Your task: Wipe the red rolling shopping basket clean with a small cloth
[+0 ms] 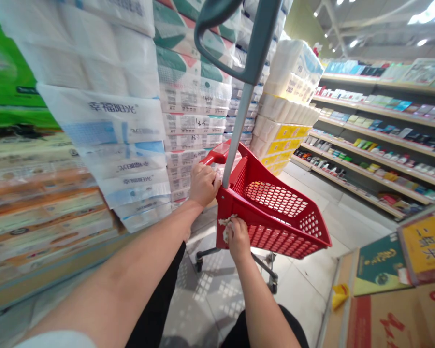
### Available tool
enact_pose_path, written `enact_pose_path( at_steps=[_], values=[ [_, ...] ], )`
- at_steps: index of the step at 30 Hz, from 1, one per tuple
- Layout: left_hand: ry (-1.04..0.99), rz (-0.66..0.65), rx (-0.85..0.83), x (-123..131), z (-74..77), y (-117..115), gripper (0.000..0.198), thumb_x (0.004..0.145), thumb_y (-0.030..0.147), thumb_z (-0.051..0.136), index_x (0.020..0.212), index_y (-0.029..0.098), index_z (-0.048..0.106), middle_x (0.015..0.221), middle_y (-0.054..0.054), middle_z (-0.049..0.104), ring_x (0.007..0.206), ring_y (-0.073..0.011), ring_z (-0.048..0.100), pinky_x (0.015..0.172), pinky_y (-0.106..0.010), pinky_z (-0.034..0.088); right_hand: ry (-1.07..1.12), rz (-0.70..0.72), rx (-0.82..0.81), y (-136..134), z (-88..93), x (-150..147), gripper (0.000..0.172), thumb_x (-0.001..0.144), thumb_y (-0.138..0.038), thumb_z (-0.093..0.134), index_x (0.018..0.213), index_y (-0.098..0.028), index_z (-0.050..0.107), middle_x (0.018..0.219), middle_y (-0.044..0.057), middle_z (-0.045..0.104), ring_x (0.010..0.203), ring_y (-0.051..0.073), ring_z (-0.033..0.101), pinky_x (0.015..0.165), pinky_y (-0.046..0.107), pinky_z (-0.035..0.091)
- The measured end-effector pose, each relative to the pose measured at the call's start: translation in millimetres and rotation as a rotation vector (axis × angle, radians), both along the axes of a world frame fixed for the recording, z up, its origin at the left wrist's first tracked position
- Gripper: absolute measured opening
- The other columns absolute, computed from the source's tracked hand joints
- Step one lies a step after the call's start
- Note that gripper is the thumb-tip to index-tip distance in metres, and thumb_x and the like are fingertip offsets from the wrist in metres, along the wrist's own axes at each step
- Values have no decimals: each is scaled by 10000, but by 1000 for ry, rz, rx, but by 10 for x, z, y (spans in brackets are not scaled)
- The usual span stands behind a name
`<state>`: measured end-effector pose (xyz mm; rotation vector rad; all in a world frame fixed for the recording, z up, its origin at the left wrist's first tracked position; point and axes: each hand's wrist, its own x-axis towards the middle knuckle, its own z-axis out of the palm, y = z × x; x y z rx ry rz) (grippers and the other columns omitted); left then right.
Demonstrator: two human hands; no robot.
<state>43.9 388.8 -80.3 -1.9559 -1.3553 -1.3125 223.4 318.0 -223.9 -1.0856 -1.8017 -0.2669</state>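
Observation:
A red plastic shopping cart (pixel 275 241) with a perforated basket stands in front of me, and nothing shows inside it. Its grey pole and looped handle (pixel 257 58) rise towards the top of the view. My left hand (pixel 204 184) is closed on the cart's red edge, near the foot of the pole. Lower down, my right hand (pixel 240 238) presses a crumpled whitish cloth (pixel 226 232) against the outer side of the basket. The fingers of that hand are bent over the cloth and partly hide it.
Tall stacks of wrapped paper packs (pixel 126 116) line the left side. More white and yellow packs (pixel 290 116) stand behind the cart. Shelves of small goods (pixel 377 140) run along the right. Cardboard boxes (pixel 391 314) sit at lower right. Tiled floor (pixel 308 280) lies under the wheels.

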Motion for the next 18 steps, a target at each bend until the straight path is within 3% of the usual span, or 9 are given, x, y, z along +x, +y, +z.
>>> enact_pose_path(
  at_steps=[3,8,13,18],
  values=[
    [7,-11,-16,-9,1,3,327,896,267,434,602,219,569,705,-44,545,817,-210,482,930,-427,384,-25,4,-16,-29,-43,-32,270,961,-173,424,1137,-167,629,1028,125,634,973,211,587,845,376,541],
    [-10,-2,6,-8,-19,1,317,893,272,444,603,218,561,701,-43,537,825,-212,491,935,-430,385,-147,62,-16,-82,-93,-35,357,930,-114,460,1247,-196,603,1175,111,614,1133,226,522,1004,394,464],
    [12,-41,-14,-20,-6,-14,311,897,256,435,613,221,557,725,-44,554,822,-208,493,948,-424,389,-341,7,-267,-112,-231,-108,407,895,-96,500,1258,-247,608,1156,75,636,1043,225,539,861,322,520],
    [2,-19,-13,-28,0,-49,325,899,266,432,595,226,537,709,-43,547,818,-210,494,941,-427,387,-365,47,-195,-116,-357,-158,370,929,-127,470,1253,-238,610,1226,74,621,1101,223,526,970,351,453]
  ],
)
